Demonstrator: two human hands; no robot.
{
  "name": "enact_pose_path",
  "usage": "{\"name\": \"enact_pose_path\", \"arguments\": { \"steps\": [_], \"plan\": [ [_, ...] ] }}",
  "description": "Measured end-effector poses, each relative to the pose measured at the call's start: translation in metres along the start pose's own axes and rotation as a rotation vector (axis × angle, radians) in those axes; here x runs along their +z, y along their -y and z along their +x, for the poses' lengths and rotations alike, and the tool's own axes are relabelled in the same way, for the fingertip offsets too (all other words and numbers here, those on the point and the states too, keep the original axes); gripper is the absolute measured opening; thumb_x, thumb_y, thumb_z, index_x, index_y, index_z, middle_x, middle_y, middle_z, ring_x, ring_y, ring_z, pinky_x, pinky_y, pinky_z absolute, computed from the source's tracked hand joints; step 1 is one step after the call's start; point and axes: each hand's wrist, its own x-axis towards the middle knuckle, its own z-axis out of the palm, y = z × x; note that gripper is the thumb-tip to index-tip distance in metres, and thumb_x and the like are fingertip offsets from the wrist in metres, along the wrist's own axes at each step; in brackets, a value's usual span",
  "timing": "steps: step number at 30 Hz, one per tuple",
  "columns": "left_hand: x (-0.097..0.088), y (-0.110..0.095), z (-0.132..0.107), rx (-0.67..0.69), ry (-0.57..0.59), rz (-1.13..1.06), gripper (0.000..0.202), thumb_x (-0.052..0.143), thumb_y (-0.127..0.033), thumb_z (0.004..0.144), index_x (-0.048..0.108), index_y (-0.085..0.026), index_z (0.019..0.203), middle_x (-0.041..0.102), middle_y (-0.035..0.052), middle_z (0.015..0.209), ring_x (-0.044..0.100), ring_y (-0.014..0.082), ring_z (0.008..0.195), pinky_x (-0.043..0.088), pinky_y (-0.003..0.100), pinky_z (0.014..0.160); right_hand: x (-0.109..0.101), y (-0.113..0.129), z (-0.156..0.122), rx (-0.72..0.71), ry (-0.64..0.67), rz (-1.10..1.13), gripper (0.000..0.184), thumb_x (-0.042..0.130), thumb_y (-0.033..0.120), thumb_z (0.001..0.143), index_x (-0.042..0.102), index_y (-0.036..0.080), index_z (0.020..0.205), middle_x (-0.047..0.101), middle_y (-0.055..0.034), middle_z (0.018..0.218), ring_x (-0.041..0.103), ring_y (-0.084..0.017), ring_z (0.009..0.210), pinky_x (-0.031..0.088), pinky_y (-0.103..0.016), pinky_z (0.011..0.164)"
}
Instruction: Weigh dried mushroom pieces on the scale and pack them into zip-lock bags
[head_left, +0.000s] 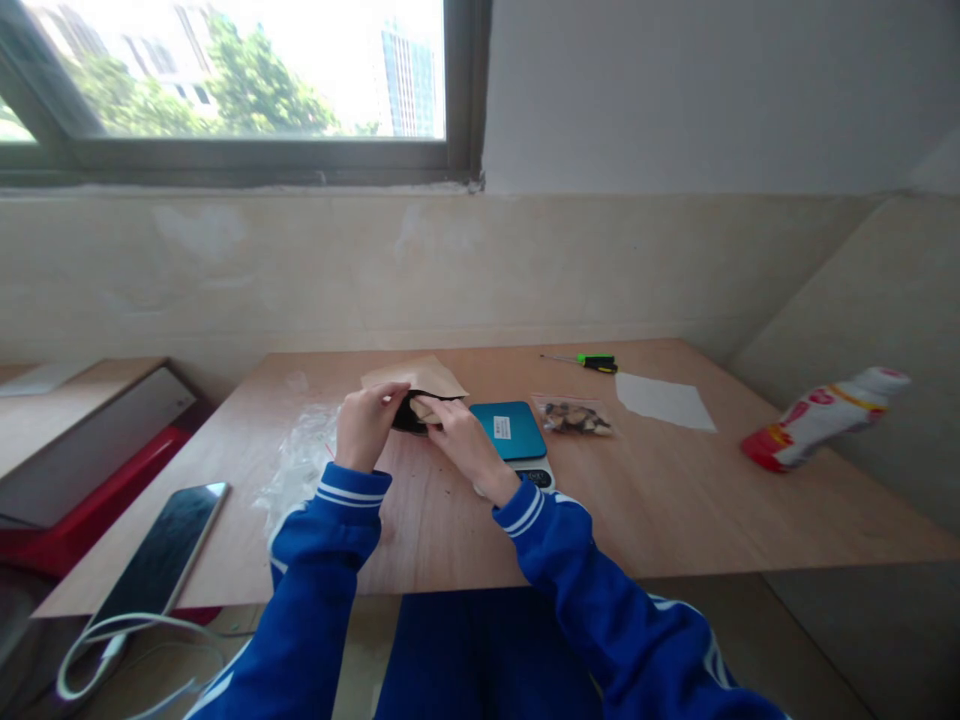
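Observation:
A small dark-lined bag (409, 414) is held up over the table, its black side facing me. My left hand (366, 428) pinches its upper left edge between thumb and fingers. At its right side, the fingers of my right hand (469, 445) are bent over the bag's mouth and pressed against it; their tips are partly hidden. Just behind lies tan paper (435, 374), and I cannot tell whether it is part of the bag. Right beside my right hand is a digital kitchen scale (523, 440) with a blue-green top and a white label.
A clear zip bag of dried pieces (576, 417) lies right of the scale. Farther off are a screwdriver (592, 361), white paper (664, 402) and a tilted-looking bottle (821, 420). Crumpled clear plastic (300, 455) and a cabled phone (166, 550) are on the left.

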Motion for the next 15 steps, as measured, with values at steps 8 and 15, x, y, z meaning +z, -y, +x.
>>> {"name": "enact_pose_path", "arguments": {
  "steps": [8, 15],
  "plan": [
    [-0.006, 0.0, 0.007, -0.055, -0.014, 0.026, 0.024, 0.056, -0.033, 0.085, 0.076, -0.024, 0.094, 0.076, 0.0042, 0.092, 0.07, 0.0216, 0.081, 0.05, 0.028, 0.072, -0.041, -0.05, -0.029, 0.061, -0.446, 0.305, 0.042, 0.056, 0.026, 0.088, 0.053, 0.023, 0.13, 0.064, -0.0063, 0.125, 0.062, -0.018, 0.11, 0.048, -0.03, 0.095],
    [-0.003, -0.002, 0.006, -0.082, -0.015, 0.045, 0.024, 0.056, -0.033, 0.085, 0.076, -0.026, 0.095, 0.076, 0.0041, 0.089, 0.07, 0.0218, 0.081, 0.049, 0.028, 0.073, -0.022, -0.123, -0.057, 0.168, -0.154, -0.137, 0.038, 0.05, 0.012, 0.087, 0.061, 0.017, 0.122, 0.066, -0.0113, 0.119, 0.058, -0.024, 0.113, 0.041, -0.046, 0.102]
  ]
}}
